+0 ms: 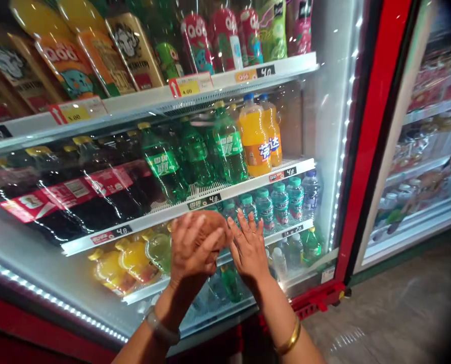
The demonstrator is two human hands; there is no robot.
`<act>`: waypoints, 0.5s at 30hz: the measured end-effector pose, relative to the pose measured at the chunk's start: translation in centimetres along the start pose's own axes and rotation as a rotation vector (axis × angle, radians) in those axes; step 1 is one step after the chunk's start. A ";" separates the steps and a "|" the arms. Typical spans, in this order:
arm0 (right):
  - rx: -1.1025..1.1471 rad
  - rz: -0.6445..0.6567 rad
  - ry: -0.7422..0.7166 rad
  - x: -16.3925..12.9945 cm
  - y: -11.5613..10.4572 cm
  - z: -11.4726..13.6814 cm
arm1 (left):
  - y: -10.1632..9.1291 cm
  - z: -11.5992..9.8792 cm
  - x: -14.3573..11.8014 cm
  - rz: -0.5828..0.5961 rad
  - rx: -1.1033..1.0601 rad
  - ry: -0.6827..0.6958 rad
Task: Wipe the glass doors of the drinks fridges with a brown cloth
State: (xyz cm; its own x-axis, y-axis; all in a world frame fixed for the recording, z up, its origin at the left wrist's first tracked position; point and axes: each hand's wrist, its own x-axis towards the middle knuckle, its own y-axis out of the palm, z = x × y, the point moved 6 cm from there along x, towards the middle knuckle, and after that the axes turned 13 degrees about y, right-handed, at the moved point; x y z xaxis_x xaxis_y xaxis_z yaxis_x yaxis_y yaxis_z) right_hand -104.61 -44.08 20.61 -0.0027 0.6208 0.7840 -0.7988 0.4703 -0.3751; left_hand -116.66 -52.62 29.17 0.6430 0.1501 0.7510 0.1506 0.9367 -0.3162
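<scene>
Red framing (373,126) edges a lit drinks cooler; its white wire shelves (225,189) carry green soda bottles (229,146), orange soda bottles (255,136) and small water bottles (280,202), with price tags along the shelf fronts. Grey floor (392,313) lies to the right. Left hand (195,250) curls around a brownish object (214,227), too blurred to identify, before the lower shelves; right hand (249,247) is spread flat just beside it.

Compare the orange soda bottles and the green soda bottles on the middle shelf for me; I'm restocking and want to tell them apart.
The orange bottles hold orange drink and have blue caps; the green bottles are green plastic with yellow-green caps. The orange ones carry a blue-lettered label, the green ones a green label with white lettering. The orange pair stands at the shelf's right end, the green ones to its left. Both kinds stand upright on the same shelf.
</scene>
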 end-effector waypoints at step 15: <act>-0.054 -0.192 0.051 -0.2 0.9 -0.1 | -2.2 0.1 -4.1 -0.272 0.177 -0.608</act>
State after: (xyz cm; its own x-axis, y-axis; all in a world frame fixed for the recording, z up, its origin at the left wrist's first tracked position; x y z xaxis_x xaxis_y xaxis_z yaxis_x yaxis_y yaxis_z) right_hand -105.26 -43.72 20.12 0.1781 0.5472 0.8179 -0.7481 0.6153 -0.2488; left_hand -119.71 -55.33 26.81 0.0563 0.0054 0.9984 0.0890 0.9960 -0.0104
